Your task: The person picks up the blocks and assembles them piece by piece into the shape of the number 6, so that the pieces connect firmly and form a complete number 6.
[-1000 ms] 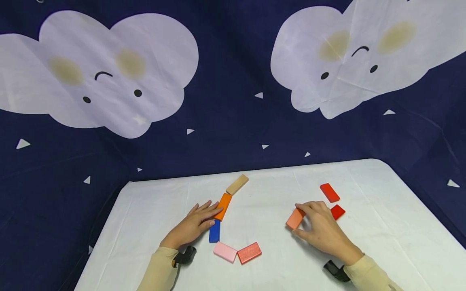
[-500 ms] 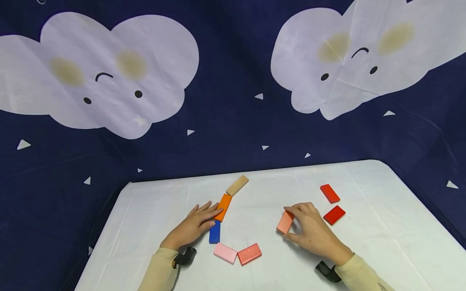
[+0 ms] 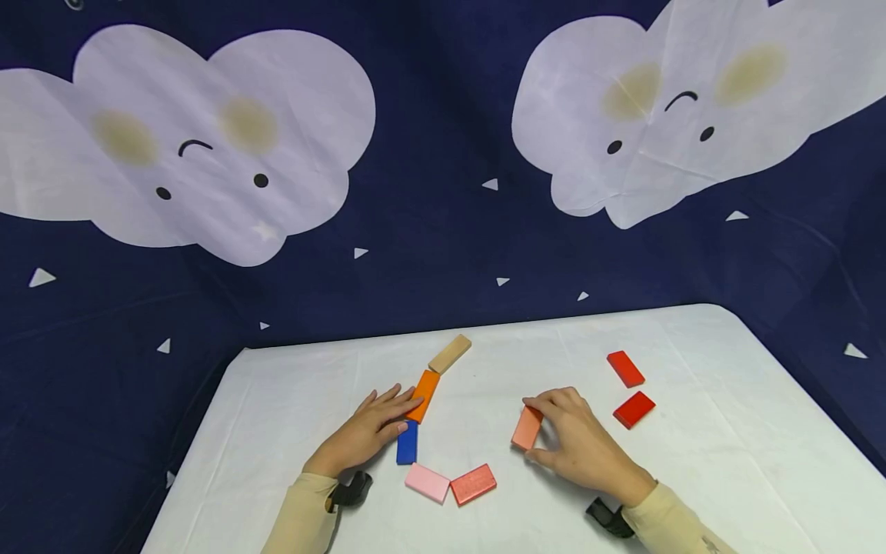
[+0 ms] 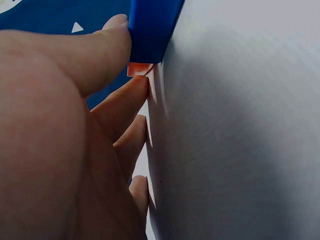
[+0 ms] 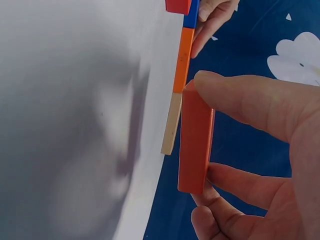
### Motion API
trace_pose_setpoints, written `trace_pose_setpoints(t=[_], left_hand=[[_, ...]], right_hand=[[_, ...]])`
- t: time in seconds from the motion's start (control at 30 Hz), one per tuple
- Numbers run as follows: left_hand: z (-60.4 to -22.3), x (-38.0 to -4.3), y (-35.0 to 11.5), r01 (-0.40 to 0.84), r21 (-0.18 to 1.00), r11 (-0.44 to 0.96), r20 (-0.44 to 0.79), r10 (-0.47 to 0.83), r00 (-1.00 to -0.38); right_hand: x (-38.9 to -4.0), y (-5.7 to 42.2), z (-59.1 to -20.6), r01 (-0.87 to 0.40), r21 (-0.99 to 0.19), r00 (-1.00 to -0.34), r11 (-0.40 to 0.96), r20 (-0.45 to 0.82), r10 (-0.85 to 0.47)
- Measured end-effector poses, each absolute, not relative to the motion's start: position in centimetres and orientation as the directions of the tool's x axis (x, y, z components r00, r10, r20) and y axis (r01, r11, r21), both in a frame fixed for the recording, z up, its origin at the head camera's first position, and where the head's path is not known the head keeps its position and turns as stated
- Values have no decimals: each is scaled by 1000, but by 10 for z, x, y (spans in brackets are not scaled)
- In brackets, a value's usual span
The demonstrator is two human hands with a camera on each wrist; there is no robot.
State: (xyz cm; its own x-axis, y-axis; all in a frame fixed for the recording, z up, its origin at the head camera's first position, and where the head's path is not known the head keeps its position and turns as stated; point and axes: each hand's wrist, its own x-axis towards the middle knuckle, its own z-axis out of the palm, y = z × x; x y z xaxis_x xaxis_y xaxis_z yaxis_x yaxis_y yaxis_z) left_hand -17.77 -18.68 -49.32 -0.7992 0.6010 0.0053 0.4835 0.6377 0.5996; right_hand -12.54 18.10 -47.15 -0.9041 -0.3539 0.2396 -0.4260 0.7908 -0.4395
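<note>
My right hand pinches a salmon-coloured block between thumb and fingers, right of the middle of the table. In the right wrist view the block shows its narrow side, with a gap between it and the white surface. My left hand lies spread with its fingers extended on the tabletop. Its thumb touches the blue block, and its index finger reaches onto the orange block. Beyond the orange one lies a plain wooden block. A pink block and a light red block continue the curved row toward the front.
Two red blocks, a farther red block and a nearer red block, lie right of my right hand. The white table ends at a dark blue cloth with clouds on it.
My right hand has carried the salmon-coloured block leftward, away from the two red blocks, which now show fully. My left hand and the curved row have stayed in place.
</note>
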Motion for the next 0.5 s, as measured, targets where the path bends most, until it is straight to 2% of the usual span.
trace_pose_setpoints(t=[0.5], left_hand=[[-492, -177, -186, 483, 601, 637, 4, 602, -798]], right_hand=[[-123, 165, -472, -448, -448, -893, 773, 189, -408]])
